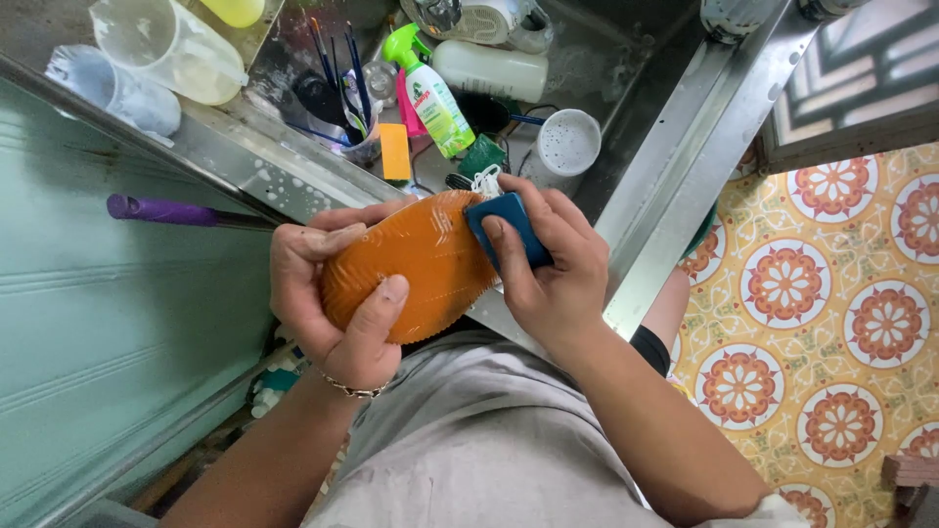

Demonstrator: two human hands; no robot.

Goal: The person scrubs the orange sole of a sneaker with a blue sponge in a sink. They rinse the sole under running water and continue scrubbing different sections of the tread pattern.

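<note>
- The left hand (333, 293) grips an orange ribbed shoe sole (416, 259), fingers wrapped around its edge, above the steel sink's (665, 186) near rim.
- The right hand (548, 264) presses a blue sponge (509, 227) onto the sole, fingers together: scrubbing seems underway; a steady grip matters.
- In the sink: a green spray bottle (432, 93), a cup of brushes (357, 137), a white cup (569, 142), contents unclear.

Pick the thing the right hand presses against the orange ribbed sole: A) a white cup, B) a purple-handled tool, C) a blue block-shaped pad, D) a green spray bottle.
C: the right hand grips a blue block-shaped pad against the orange ribbed sole, which the left hand holds.
</note>
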